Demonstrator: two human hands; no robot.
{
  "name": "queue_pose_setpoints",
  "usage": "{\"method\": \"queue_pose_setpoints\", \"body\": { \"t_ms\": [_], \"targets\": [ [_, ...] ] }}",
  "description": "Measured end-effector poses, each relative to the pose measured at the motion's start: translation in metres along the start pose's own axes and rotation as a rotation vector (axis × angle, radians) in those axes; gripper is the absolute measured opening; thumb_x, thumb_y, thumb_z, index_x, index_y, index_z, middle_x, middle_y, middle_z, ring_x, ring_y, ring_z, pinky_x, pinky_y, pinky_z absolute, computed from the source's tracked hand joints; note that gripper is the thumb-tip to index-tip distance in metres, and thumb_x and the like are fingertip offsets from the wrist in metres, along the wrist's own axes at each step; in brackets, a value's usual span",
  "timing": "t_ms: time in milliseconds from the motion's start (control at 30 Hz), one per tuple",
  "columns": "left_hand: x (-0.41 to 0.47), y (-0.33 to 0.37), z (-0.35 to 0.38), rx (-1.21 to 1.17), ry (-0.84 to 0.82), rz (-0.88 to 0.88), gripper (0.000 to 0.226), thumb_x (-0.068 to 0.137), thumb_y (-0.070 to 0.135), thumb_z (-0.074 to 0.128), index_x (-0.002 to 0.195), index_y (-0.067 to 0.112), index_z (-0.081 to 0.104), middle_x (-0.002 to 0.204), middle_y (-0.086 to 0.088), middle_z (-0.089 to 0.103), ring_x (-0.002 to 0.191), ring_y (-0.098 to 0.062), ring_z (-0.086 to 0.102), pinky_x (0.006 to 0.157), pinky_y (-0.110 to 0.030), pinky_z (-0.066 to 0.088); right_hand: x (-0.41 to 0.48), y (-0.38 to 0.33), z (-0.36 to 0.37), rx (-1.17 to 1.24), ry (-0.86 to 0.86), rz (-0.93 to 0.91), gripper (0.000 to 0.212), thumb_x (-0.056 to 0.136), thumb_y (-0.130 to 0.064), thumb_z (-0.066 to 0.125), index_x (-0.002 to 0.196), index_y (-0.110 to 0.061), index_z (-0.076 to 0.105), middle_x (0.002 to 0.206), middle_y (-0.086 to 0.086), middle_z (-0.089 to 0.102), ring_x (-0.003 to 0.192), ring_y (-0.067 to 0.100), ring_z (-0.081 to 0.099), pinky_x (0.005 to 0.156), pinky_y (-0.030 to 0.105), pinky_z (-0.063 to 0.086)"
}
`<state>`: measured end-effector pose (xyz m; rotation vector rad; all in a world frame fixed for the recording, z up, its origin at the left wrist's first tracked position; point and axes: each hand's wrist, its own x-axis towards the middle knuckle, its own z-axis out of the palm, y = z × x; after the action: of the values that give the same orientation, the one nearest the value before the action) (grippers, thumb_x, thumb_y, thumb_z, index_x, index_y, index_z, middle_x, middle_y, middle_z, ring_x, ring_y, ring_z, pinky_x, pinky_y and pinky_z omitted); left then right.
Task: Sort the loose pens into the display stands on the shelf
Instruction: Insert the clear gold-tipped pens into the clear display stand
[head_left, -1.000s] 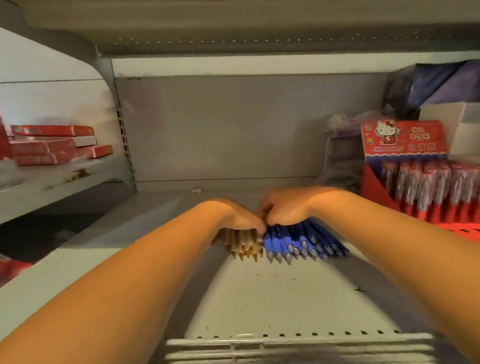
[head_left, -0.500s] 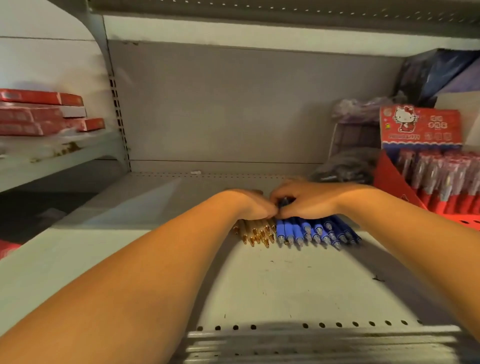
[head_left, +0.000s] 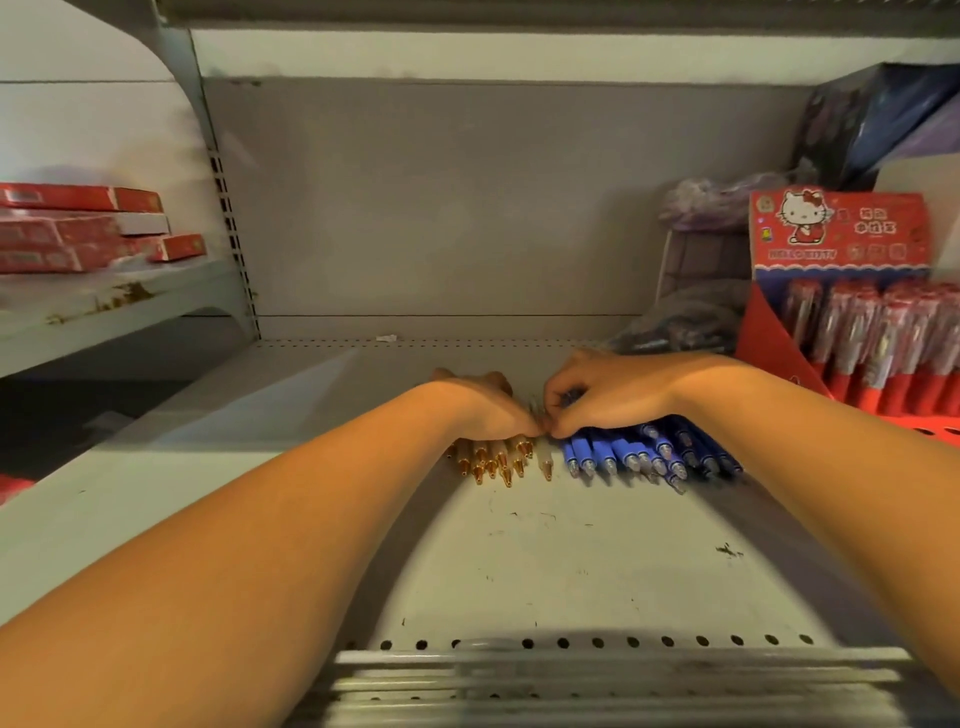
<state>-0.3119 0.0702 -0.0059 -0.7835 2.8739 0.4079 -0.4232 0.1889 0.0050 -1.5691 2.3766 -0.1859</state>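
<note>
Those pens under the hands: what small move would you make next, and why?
Probably slide the one pale pen left to the gold-tipped pens, since it lies between them and the blue pens, where the left hand and right hand meet.

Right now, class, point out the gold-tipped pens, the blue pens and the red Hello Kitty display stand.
gold-tipped pens (head_left: 493, 462): head view, on the metal tips.
blue pens (head_left: 613, 452): head view, on a blue grip.
red Hello Kitty display stand (head_left: 836, 234): head view, on its header card.

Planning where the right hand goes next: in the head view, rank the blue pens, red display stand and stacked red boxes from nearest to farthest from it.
1. blue pens: under the right hand.
2. red display stand: right side of the shelf.
3. stacked red boxes: far left, on the neighbouring shelf.
</note>
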Motion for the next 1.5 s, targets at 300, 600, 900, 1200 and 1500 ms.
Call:
{"method": "queue_pose_setpoints", "body": {
  "t_ms": [300, 600, 900, 1200, 1500],
  "targets": [
    [0.012, 0.003, 0.007, -0.029, 0.01, -0.116, 0.076, 0.075, 0.076, 0.054, 0.134, 0.029, 0.041, 0.124, -0.008, 0.052, 0.119, -0.029, 0.046, 0.098, -0.042, 0.039, -0.004, 0.002, -0.005, 0.054, 0.017, 0.035, 0.002, 0.083, -0.03, 0.064, 0.081, -0.031, 0.065, 0.096, 0.0, 0.067, 0.082, 0.013, 0.058, 0.081, 0.032, 0.05],
    [0.007, 0.011, 0.001, -0.04, 0.064, -0.087, 0.08, 0.076, 0.052, 0.067, 0.142, 0.019, 0.034, 0.097, -0.002, 0.063, 0.092, -0.02, 0.063, 0.093, -0.037, 0.051, -0.003, -0.001, -0.004, 0.04, 0.029, 0.052, 0.009, 0.085, -0.032, 0.063, 0.091, -0.03, 0.069, 0.099, -0.004, 0.068, 0.096, 0.015, 0.062, 0.092, 0.036, 0.051],
    [0.006, 0.033, -0.008, -0.057, -0.023, -0.126, 0.033, 0.079, 0.023, 0.071, 0.098, 0.004, 0.052, 0.064, -0.01, 0.071, 0.043, -0.02, 0.065, 0.038, -0.024, 0.051, -0.003, -0.003, -0.003, 0.05, 0.041, 0.047, 0.015, 0.086, -0.023, 0.059, 0.079, -0.036, 0.065, 0.085, -0.015, 0.067, 0.084, 0.005, 0.062, 0.074, 0.023, 0.048],
    [0.009, 0.022, -0.002, 0.031, 0.041, -0.167, 0.094, 0.084, 0.009, 0.055, 0.153, 0.005, -0.009, 0.097, -0.012, 0.067, 0.084, -0.025, 0.065, 0.06, -0.029, 0.053, -0.004, -0.002, -0.003, 0.062, 0.019, 0.043, 0.022, 0.089, -0.029, 0.058, 0.103, -0.029, 0.075, 0.111, -0.01, 0.07, 0.105, 0.014, 0.062, 0.101, 0.038, 0.047],
    [0.004, -0.002, -0.01, -0.231, 0.129, -0.119, 0.08, 0.078, 0.009, 0.063, 0.146, 0.027, 0.023, 0.093, -0.008, 0.061, 0.079, -0.021, 0.06, 0.058, -0.031, 0.05, -0.001, 0.0, -0.002, 0.041, 0.024, 0.028, 0.035, 0.089, -0.028, 0.055, 0.112, -0.004, 0.065, 0.122, 0.019, 0.062, 0.111, 0.039, 0.061, 0.1, 0.048, 0.049]
  ]
}}
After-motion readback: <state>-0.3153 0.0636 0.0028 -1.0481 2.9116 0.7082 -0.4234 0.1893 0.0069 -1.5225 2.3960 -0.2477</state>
